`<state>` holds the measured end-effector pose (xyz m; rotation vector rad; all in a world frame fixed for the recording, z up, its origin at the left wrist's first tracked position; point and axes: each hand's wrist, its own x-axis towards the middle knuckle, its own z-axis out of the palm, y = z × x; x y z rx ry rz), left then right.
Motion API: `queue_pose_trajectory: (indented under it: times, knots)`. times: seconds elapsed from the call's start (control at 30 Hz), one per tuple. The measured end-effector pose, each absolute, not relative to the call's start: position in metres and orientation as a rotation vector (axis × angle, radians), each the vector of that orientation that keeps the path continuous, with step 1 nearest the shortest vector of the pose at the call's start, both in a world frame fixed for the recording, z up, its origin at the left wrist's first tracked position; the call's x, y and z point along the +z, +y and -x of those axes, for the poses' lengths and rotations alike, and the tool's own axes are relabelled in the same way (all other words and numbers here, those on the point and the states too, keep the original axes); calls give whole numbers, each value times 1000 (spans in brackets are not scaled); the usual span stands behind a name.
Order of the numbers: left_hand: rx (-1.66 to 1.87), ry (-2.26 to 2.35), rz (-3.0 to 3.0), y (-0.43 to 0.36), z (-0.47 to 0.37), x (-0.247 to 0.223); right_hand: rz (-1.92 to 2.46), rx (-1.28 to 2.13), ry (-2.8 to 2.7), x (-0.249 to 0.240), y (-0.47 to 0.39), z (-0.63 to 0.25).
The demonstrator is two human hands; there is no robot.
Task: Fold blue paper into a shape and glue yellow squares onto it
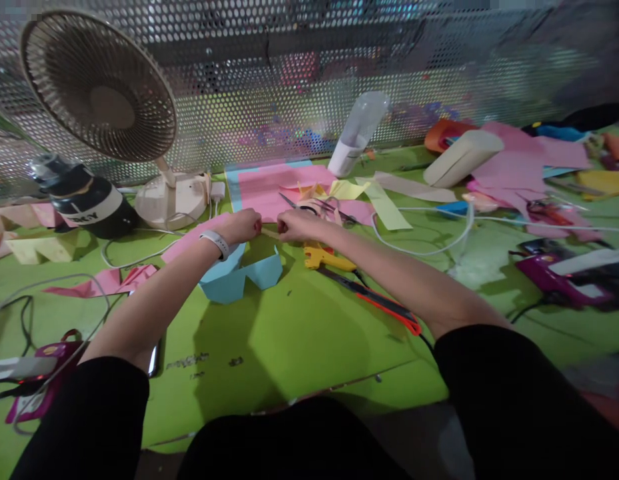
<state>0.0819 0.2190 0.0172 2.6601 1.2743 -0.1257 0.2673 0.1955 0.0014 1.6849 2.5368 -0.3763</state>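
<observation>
My left hand [242, 227], with a white band on its wrist, is closed above the blue folded paper piece [262, 272], which has a pointed, zigzag edge. My right hand [300, 225] is closed a short way to its right, in front of the scissors [346, 217]. Something thin and tan shows in the gap between the two fists, too blurred to name. Just below my right wrist lies a yellow glue gun [332, 259]. An orange and black utility knife [386, 308] rests near my right forearm.
Pink paper sheets [259, 190] and yellow strips [389, 207] lie behind my hands. A fan [102, 100], a dark bottle [96, 207] and a clear-topped container [359, 133] stand along the perforated metal screen [239, 87]. Cables cross the green table [309, 347]; a phone [153, 360] lies left.
</observation>
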Motion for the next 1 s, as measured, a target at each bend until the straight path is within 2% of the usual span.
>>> queue_pose_trajectory:
  times: [0.6, 0.73, 1.0]
  knots:
    - [159, 1282, -2560, 185, -28, 25, -1739, -289, 2628, -5, 183, -250]
    - [228, 1272, -2516, 179, -21, 24, -1813, -430, 2664, -3, 183, -255]
    - [394, 1263, -2335, 170, -22, 29, -2032, -976, 2672, -1, 183, -279]
